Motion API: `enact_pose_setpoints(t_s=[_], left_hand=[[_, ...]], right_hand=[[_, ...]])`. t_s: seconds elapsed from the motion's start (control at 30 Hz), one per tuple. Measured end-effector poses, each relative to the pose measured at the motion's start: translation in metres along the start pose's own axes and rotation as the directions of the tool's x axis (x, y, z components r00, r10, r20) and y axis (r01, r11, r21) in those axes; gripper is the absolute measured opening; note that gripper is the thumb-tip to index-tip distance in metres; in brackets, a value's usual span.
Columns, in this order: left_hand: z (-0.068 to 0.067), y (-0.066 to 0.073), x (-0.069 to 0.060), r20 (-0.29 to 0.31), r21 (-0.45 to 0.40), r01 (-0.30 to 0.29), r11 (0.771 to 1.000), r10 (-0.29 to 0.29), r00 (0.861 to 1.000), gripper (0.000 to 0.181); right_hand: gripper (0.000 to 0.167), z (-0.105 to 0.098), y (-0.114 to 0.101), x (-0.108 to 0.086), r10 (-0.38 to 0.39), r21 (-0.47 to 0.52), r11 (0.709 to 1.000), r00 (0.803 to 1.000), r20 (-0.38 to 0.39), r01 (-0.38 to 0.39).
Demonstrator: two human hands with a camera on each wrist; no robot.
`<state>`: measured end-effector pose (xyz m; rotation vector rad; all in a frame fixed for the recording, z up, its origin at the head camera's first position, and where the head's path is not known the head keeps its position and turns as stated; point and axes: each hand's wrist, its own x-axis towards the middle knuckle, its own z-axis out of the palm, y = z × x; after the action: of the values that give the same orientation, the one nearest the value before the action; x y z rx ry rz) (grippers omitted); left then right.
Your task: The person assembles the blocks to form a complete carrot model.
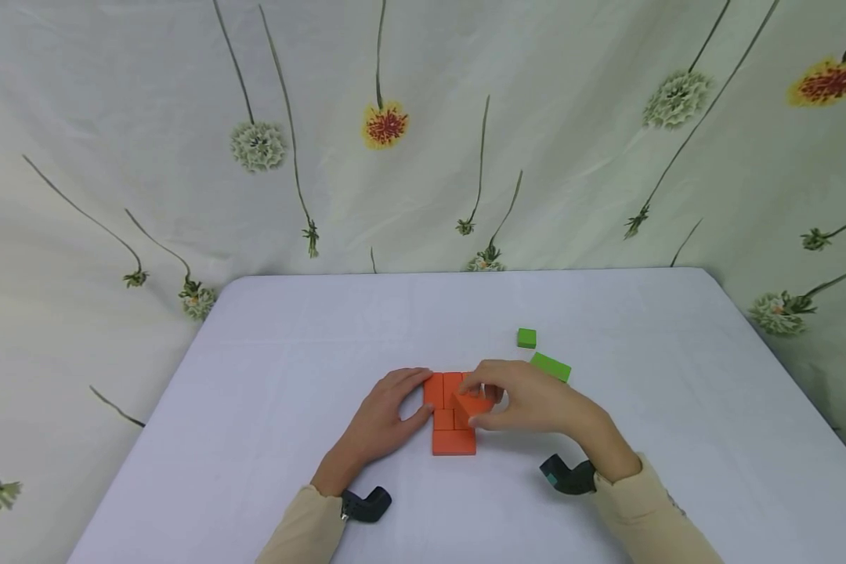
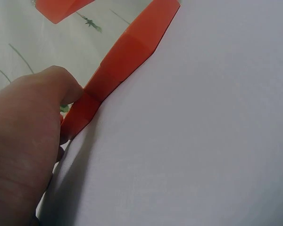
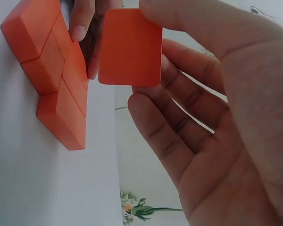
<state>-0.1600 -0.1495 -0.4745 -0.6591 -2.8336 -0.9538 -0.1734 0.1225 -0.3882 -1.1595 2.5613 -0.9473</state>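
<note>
Beige sleeves [image 1: 659, 513] are stretched over a white tabletop [image 1: 310, 352]. By the left hand [image 1: 382, 417], thumb and forefinger spread, the flat orange blocks [image 1: 444, 417] are touched at their side; by the right hand [image 1: 536, 399], a raised orange block [image 3: 130, 49] is pinched above them. Beyond are seen a longer green block [image 1: 551, 366] and a small green cube [image 1: 526, 338].

head: high, forward/down, wide | both wrists: low, close, tilted | all share: orange blocks [image 1: 444, 420]

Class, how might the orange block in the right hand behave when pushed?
The orange block, pinched by the right hand, is probably stiff: its edges look straight. The flat face suggests sliding over rolling; its smooth surface may be slippery.
</note>
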Motion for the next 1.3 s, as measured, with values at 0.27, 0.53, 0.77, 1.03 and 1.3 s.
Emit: enact_pose_setpoints(t_s=[0.27,0.53,0.77,1.03,1.3], left_hand=[[0.001,-0.002,0.0,-0.02,-0.003,-0.019,1.0,0.018,1.0,0.053],[0.002,-0.003,0.001,-0.026,-0.007,-0.032,0.999,0.032,0.999,0.051],[0.0,-0.003,0.001,-0.017,-0.008,-0.026,1.0,0.026,1.0,0.052],[0.0,-0.002,0.0,-0.014,-0.009,-0.022,1.0,0.022,1.0,0.052],[0.001,-0.004,0.0,-0.019,-0.009,-0.029,1.0,0.029,0.999,0.052]], right_hand=[[0.025,0.011,-0.003,0.004,-0.064,0.051,0.997,0.994,0.083,0.06],[0.025,0.017,-0.006,0.003,-0.05,0.046,0.998,0.989,0.139,0.044],[0.025,0.024,-0.012,0.005,-0.029,0.046,0.999,0.977,0.212,0.02],[0.024,0.034,-0.013,0.006,-0.021,0.032,0.999,0.966,0.258,0.013],[0.024,0.037,-0.014,0.006,0.01,0.011,1.0,0.964,0.265,-0.013]])
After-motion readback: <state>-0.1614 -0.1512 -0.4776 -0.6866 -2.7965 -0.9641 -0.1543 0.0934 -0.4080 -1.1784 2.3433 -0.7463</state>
